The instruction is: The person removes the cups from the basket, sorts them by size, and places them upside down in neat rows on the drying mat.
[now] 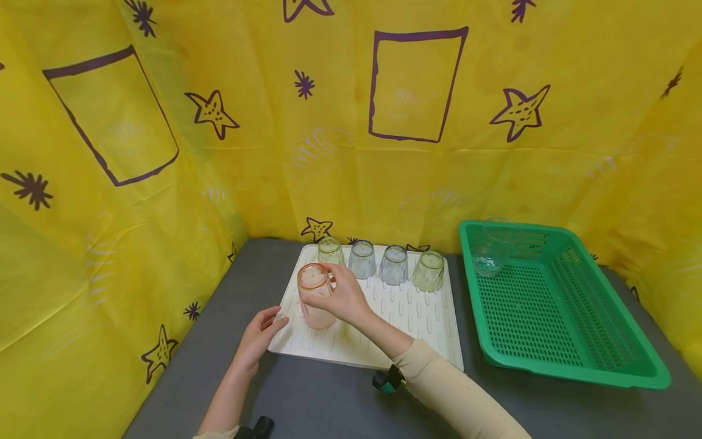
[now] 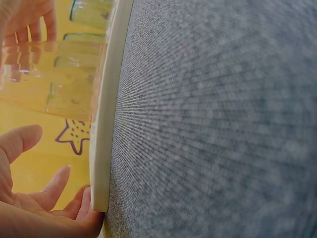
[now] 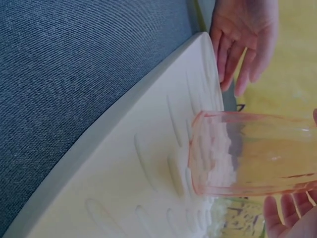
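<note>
A tall pink-tinted glass [image 1: 317, 311] stands at the left front part of a white ridged drying mat [image 1: 373, 341]. My right hand [image 1: 342, 296] grips it around its upper part, thumb on the near side and fingers behind. In the right wrist view, the lower end of the pink glass [image 3: 223, 153] meets the mat's surface. At the mat's left edge is my left hand [image 1: 260, 335], its fingers loosely bent and the fingertips touching that edge. The left wrist view has this left hand [image 2: 44, 198] beside the mat's corner, holding nothing.
Along the mat's back edge, several short glasses stand in a row, among them a green one [image 1: 429, 271] and a bluish one [image 1: 393, 265]. A green basket [image 1: 581, 375] at the right contains clear glassware [image 1: 488, 259]. Yellow patterned cloth [image 1: 351, 171] hangs behind the dark table [image 1: 323, 402].
</note>
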The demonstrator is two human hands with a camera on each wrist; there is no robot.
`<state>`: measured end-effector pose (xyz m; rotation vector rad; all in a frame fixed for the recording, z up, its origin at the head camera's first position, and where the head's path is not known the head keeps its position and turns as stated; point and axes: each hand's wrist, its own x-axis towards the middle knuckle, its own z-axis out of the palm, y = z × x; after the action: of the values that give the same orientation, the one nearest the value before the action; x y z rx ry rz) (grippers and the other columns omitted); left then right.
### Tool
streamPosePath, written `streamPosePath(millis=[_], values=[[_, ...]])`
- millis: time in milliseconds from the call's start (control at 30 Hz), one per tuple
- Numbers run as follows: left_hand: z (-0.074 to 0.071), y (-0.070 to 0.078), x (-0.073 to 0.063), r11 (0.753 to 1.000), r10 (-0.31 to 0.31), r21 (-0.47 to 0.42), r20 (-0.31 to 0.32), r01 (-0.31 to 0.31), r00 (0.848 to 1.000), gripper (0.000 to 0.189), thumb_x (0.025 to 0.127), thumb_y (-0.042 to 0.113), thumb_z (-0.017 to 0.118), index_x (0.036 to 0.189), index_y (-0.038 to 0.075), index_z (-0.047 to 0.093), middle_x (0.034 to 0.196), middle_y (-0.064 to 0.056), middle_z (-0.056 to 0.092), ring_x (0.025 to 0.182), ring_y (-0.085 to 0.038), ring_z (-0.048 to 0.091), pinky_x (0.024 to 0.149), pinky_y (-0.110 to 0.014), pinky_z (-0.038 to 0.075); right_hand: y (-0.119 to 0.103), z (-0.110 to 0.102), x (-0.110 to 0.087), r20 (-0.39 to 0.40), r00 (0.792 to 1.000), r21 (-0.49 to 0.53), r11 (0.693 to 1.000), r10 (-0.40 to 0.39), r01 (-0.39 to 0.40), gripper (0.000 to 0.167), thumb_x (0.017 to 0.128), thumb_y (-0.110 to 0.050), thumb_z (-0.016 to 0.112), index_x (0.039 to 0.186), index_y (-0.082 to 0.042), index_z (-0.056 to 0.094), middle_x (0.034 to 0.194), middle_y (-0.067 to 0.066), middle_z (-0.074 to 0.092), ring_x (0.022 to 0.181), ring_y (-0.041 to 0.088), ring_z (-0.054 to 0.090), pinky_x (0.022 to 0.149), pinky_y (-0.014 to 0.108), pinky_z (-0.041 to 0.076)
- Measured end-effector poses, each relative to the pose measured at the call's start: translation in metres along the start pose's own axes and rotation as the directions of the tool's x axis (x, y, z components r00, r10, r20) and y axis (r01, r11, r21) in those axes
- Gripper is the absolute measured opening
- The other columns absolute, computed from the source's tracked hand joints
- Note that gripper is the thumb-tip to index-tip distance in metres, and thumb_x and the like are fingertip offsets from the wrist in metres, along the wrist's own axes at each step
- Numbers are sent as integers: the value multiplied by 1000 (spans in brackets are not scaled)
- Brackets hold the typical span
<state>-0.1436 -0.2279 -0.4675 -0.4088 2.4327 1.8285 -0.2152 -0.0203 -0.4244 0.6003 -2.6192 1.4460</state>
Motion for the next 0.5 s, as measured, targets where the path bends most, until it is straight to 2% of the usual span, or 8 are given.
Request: streamPosePath(millis=[233, 367, 500], values=[[1, -1, 0, 1000, 3, 2, -5, -3, 1000, 57, 93, 23, 66, 139, -5, 44, 144, -27, 40, 135, -41, 32, 110, -54, 28, 4, -4, -5, 22, 1000, 85, 996, 21, -23, 74, 70, -42, 86, 131, -13, 57, 118, 1, 58, 102, 19, 54, 79, 33, 48], [2, -3, -1, 1000, -1, 1, -9, 1, 1000, 55, 93, 19, 65, 138, -4, 45, 144, -26, 41, 135, -41, 32, 110, -54, 28, 7, -9, -10, 49, 997, 136, 988, 62, -68, 78, 71, -40, 86, 135, -12, 54, 123, 3, 57, 107, 25, 54, 80, 37, 48], [1, -4, 0, 1000, 3, 6, -16, -3, 1000, 54, 93, 19, 65, 138, -5, 45, 144, -27, 40, 135, -41, 32, 110, -54, 28, 10, -16, -13, 55, 994, 172, 979, 100, -108, 77, 74, -38, 85, 137, -10, 52, 126, 8, 58, 107, 25, 55, 81, 38, 49]])
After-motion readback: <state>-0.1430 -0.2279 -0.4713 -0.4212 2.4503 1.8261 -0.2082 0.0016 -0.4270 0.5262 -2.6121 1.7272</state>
